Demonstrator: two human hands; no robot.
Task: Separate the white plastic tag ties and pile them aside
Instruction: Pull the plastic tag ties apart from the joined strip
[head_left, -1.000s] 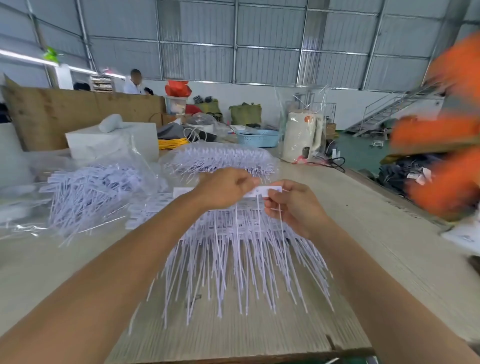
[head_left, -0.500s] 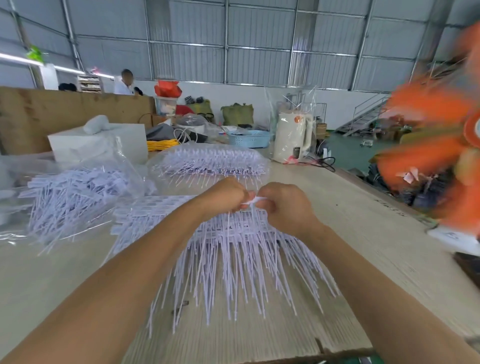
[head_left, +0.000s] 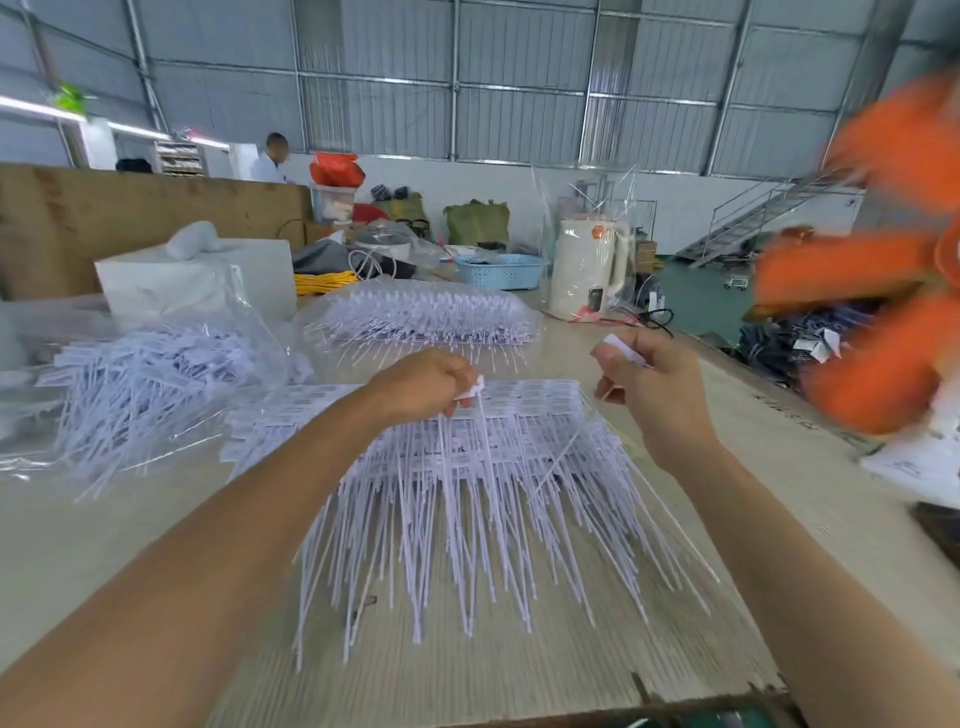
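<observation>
A large stack of joined white plastic tag ties (head_left: 488, 499) lies on the table in front of me, tails fanning toward me. Above the stack's far edge, my left hand (head_left: 423, 382) pinches a strip of ties by its white tag end, thin tails hanging down. My right hand (head_left: 649, 387) is lifted to the right, shut on one separated tie (head_left: 623, 349) whose tail slants down toward the stack. A loose heap of ties (head_left: 150, 384) lies at the left on clear plastic.
A clear bag of bundled ties (head_left: 421, 317) sits beyond the stack. Further back stand a white box (head_left: 197, 275), a blue basket (head_left: 501, 270) and a wrapped white kettle (head_left: 587, 270). Blurred orange fan blades (head_left: 878, 291) spin at the right. The table's near edge (head_left: 519, 719) is close.
My hands were together at the strip's tag end; the right hand has pulled away up and to the right with one tie torn free. The left hand still holds the strip.
</observation>
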